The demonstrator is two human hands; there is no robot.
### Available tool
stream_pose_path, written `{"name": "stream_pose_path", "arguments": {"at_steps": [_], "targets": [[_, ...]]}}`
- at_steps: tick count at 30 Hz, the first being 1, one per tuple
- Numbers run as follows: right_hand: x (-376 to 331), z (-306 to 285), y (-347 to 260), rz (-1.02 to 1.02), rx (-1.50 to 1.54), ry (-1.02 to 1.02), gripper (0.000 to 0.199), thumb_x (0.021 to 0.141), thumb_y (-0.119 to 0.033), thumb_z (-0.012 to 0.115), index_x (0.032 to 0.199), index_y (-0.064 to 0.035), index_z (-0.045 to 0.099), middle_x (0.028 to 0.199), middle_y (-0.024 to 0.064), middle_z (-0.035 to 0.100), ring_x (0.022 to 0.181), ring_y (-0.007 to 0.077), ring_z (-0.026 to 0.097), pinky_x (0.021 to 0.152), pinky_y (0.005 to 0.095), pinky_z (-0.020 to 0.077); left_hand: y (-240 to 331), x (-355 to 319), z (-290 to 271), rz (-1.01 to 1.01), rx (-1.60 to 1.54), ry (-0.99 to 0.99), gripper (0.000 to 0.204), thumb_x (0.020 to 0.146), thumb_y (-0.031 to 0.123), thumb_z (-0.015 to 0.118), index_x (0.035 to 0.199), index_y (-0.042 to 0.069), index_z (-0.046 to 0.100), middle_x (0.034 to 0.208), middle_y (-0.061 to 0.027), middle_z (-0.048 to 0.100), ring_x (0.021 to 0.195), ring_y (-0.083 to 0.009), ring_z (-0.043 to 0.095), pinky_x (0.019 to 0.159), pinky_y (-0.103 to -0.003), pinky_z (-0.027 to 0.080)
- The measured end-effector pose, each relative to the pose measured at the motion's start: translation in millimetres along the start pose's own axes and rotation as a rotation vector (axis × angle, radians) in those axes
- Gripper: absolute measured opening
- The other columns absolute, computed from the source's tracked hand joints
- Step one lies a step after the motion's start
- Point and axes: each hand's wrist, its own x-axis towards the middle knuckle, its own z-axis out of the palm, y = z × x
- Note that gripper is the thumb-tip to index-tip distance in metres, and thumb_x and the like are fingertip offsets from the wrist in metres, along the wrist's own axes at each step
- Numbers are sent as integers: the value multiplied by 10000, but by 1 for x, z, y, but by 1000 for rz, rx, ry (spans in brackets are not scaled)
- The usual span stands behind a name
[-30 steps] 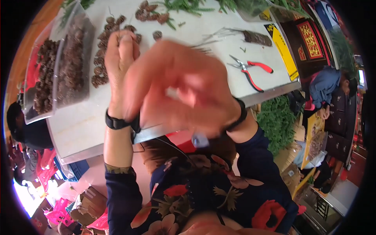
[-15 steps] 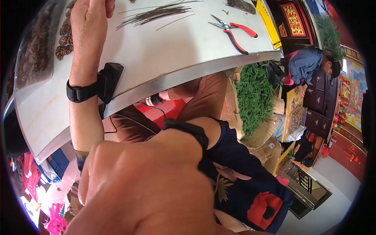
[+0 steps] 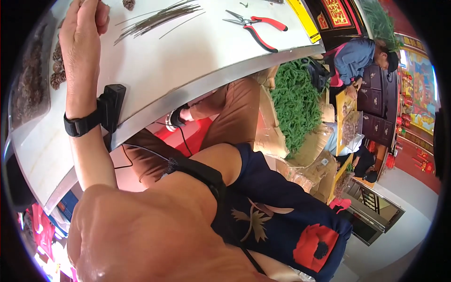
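**Right hand up at the lens, left hand parked on the table's left edge**

Fig., read L to R. Pine cones (image 3: 56, 70) lie in a loose brown heap along the far-left edge of the white table (image 3: 188, 61); more sit under a clear cover beside them, blurred. Left hand (image 3: 82, 42) rests flat-ish on the tabletop just right of the heap, fingers curled together at the top edge of view; whether it pinches anything can't be told, since the fingertips are cut off. A black wrist strap (image 3: 82, 124) with a small black box (image 3: 112, 105) sits where the forearm crosses the table's near edge.

Vs. a second ago: both hands were then together over the table w/ the cones in plain view; half a second ago the view had already tipped down and the right hand filled the lower frame. Now the right hand (image 3: 155, 230) is closer yet, back of hand toward the lens, too near and blurred to tell whether spread or closed. Judged: work on the cones is paused, not in hand.

Mid-table: bundle of thin dark wires (image 3: 159, 19) near the far edge, untouched. Right of it, red-handled pliers (image 3: 256, 28), apart from both hands, by the table's right corner.
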Motion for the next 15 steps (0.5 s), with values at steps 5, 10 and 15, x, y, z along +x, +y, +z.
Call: {"name": "stream_pose_path", "arguments": {"at_steps": [5, 10, 15], "targets": [[-6, -1, -5, -15, -76, 18, 76, 811, -94, 650, 847, -38, 615, 725, 53, 617, 579, 126, 573, 515, 231, 415, -4, -2, 4, 15, -28, -32, 276, 1004, 217, 419, 983, -8, 577, 707, 9, 429, 650, -84, 371, 613, -226, 318], [-9, -3, -5, -48, -166, 48, 77, 800, -95, 658, 831, -40, 614, 720, 47, 612, 572, 128, 569, 504, 232, 410, -7, 0, 1, 18, -8, -19, 269, 1003, 215, 419, 981, -4, 574, 713, 6, 421, 651, -88, 365, 615, -227, 316], [-14, -7, -5, -65, -269, 69, 79, 789, -97, 665, 815, -43, 614, 715, 42, 607, 564, 131, 565, 494, 234, 405, -5, -1, -1, 14, -7, -32, 268, 1003, 211, 416, 981, -4, 574, 716, 4, 422, 651, -91, 366, 617, -227, 317]]}}
